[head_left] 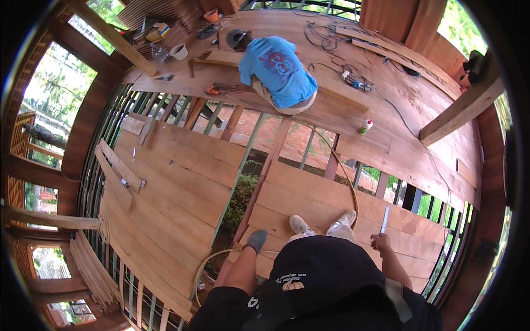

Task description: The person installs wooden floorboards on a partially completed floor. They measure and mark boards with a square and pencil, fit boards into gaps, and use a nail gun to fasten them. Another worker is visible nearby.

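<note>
My left hand (pixel 256 241), in a grey glove, hangs over the plank edge beside a long gap between floor boards (pixel 301 187); its fingers are too indistinct to tell if they are open. My bare right hand (pixel 380 243) is closed on a silver metal ruler (pixel 385 219) that points away from me over the boards. My shoes stand on the planks between my hands. A yellow hose (pixel 350 182) runs past my right foot and also curves below my left hand.
A co-worker in a blue T-shirt (pixel 276 69) crouches on the far planking, near an orange tool (pixel 214 89), a glue bottle (pixel 365 127), a power tool (pixel 359 83) and cables. Open joists (pixel 207 118) show gaps to ground below. A wooden post (pixel 458 107) stands at right; loose boards (pixel 94 265) lie left.
</note>
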